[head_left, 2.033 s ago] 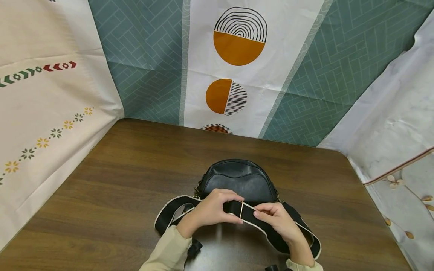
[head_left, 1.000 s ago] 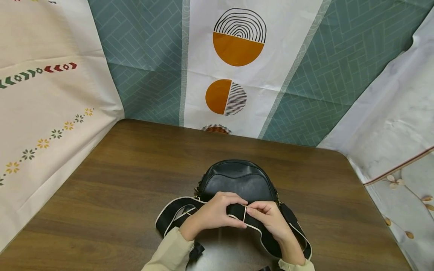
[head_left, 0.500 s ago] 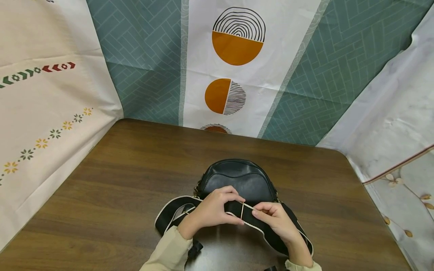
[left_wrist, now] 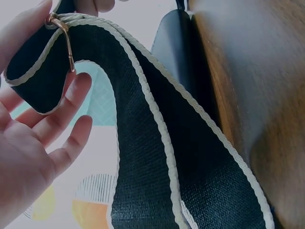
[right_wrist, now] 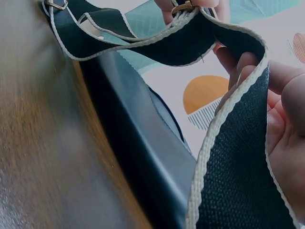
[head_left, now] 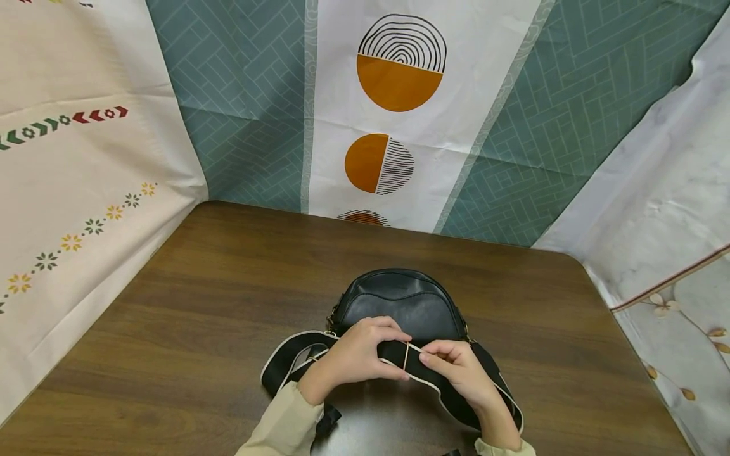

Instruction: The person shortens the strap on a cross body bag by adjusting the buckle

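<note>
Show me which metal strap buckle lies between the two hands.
The gold-coloured buckle at the fingertips of the left hand; the other buckle sits farther left, near that wrist.

L grip [head_left: 363, 349], R grip [head_left: 461, 369] hold blk strap [head_left: 426, 375] nr bag [head_left: 402, 311].

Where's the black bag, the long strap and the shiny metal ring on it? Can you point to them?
Black bag [head_left: 400, 313]: head view, on its front.
Long strap [left_wrist: 140, 143]: left wrist view, on the dark band between its pale edges.
Metal ring [left_wrist: 68, 46]: left wrist view, on its thin side.
</note>
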Demonstrator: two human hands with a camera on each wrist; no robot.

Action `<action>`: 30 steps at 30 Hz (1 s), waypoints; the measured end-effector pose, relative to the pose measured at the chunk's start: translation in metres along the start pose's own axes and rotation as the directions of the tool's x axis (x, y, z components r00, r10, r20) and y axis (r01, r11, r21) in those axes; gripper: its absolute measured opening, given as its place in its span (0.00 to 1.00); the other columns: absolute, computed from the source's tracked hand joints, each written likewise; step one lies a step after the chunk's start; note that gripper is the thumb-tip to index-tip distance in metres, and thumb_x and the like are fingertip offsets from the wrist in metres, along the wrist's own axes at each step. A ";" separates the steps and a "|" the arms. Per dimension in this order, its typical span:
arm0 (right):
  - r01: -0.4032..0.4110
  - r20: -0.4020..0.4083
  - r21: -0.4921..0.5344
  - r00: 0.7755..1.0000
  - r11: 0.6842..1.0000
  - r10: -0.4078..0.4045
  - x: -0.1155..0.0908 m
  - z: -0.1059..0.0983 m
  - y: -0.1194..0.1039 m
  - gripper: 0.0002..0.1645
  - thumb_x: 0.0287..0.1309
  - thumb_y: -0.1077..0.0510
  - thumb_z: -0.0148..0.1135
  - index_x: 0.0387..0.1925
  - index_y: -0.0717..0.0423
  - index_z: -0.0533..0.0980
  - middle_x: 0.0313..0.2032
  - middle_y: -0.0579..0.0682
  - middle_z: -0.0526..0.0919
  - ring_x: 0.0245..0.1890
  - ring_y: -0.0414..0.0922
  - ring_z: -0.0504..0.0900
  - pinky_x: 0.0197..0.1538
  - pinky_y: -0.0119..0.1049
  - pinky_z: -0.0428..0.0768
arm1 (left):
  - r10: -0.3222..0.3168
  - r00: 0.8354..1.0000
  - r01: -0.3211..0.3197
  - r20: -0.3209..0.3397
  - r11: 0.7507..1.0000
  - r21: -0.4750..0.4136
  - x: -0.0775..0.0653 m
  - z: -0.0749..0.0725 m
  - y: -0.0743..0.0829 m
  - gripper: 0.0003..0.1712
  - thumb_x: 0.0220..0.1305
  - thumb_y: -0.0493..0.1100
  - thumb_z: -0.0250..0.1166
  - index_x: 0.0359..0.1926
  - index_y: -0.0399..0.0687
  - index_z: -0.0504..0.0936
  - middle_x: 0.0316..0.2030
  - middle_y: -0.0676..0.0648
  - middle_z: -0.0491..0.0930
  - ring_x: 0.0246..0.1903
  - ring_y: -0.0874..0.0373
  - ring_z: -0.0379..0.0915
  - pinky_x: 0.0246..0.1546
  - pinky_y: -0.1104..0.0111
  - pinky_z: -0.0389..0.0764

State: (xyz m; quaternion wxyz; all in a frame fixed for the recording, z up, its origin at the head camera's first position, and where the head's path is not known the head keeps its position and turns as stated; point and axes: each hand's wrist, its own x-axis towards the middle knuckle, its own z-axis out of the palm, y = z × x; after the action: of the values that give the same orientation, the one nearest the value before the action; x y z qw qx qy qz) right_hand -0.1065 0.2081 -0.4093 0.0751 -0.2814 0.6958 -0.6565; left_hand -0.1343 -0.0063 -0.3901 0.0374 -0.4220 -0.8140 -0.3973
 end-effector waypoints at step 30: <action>-0.120 -0.013 -0.242 0.993 0.963 0.121 -0.005 -0.002 -0.009 0.08 0.56 0.70 0.52 0.22 0.62 0.71 0.15 0.45 0.68 0.16 0.32 0.65 0.15 0.27 0.65 | 0.050 0.998 -0.052 -0.048 0.998 -0.041 -0.003 -0.005 -0.009 0.25 0.41 0.49 0.73 0.41 0.40 0.81 0.34 0.53 0.75 0.35 0.65 0.70 0.37 0.77 0.70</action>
State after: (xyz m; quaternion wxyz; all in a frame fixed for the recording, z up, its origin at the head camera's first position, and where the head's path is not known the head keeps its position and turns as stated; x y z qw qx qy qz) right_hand -0.1003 0.2124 -0.4015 0.0806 -0.2462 0.7865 -0.5606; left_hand -0.1400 -0.0141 -0.3933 0.0575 -0.4340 -0.7933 -0.4231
